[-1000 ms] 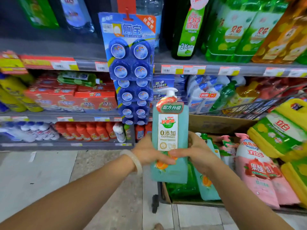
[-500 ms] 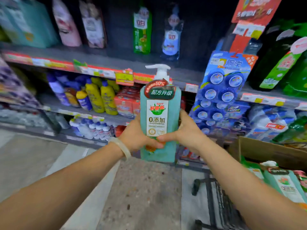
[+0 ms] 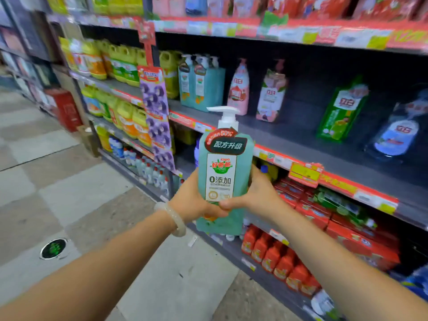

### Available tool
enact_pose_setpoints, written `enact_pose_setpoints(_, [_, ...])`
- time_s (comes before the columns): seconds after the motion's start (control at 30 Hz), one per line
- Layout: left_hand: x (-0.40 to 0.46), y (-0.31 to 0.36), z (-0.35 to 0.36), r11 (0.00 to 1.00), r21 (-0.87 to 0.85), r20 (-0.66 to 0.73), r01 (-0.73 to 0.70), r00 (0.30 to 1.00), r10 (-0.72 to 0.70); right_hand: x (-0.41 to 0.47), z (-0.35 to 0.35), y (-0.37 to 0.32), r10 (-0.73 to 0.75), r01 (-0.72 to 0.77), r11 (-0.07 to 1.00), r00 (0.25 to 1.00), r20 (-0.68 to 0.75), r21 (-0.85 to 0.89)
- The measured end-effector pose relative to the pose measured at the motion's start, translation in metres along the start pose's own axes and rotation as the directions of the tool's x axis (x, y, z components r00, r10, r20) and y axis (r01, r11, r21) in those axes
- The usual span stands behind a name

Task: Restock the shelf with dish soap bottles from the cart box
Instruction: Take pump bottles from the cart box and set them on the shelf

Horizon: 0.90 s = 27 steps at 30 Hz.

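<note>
Both the left hand (image 3: 193,202) and right hand (image 3: 256,196) curl around the teal dish soap bottle (image 3: 223,179) below its pump; it looks full, heavy, rigid and slick, so the mid-body grip suits it.

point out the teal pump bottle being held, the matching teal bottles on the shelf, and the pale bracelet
teal dish soap pump bottle (image 3: 221,179): head view, on its white front label
matching teal bottles on the shelf (image 3: 199,86): head view, on a front bottle's body
pale bracelet (image 3: 172,220): head view, on the band at the left wrist

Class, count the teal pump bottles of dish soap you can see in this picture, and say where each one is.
3. One teal bottle is held between the left hand and right hand. Two stand side by side on the shelf: and. More may hide behind them.
</note>
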State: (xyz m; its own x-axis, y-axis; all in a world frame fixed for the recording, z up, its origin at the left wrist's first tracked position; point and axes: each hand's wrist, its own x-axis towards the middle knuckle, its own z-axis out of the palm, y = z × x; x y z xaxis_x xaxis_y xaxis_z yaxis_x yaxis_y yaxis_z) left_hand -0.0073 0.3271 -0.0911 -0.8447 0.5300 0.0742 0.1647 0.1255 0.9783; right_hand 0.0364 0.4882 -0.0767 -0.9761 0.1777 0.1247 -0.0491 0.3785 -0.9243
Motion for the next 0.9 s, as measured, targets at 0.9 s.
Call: enact_pose_setpoints(0.9, [0.428,-0.045,-0.236,0.995,0.064,-0.054,-0.071,0.996,0.075,0.473,0.085,0.006,-0.069,0.058,0.997,0.972,-0.224,-0.054])
